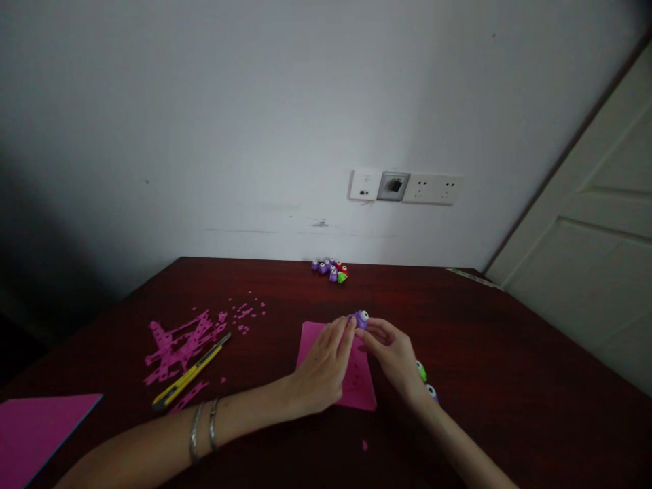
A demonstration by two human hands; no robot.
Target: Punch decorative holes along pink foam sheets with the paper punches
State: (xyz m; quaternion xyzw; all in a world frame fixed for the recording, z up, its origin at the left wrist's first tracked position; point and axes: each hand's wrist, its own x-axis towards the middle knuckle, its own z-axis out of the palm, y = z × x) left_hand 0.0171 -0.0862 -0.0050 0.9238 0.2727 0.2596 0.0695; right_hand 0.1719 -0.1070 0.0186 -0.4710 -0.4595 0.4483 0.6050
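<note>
A small purple craft punch (361, 318) with a white round top sits at the far edge of a pink sheet of paper (359, 390). My right hand (394, 353) has its thumb and fingers closed on the punch from the right. My left hand (323, 367) lies over the sheet, fingers stretched out, their tips reaching the punch's left side. Faint small marks show on the pink paper. Behind my right wrist, partly covered, are a green punch (421, 371) and another punch (432, 392). The paper's edge inside the punch is hidden.
A yellow utility knife (191, 373) lies at the left beside pink paper scraps (178, 346) and tiny cut-out bits (244, 313). A larger pink sheet (41, 435) is at the near left. Several small punches (332, 269) are grouped by the wall, below the sockets (428, 189).
</note>
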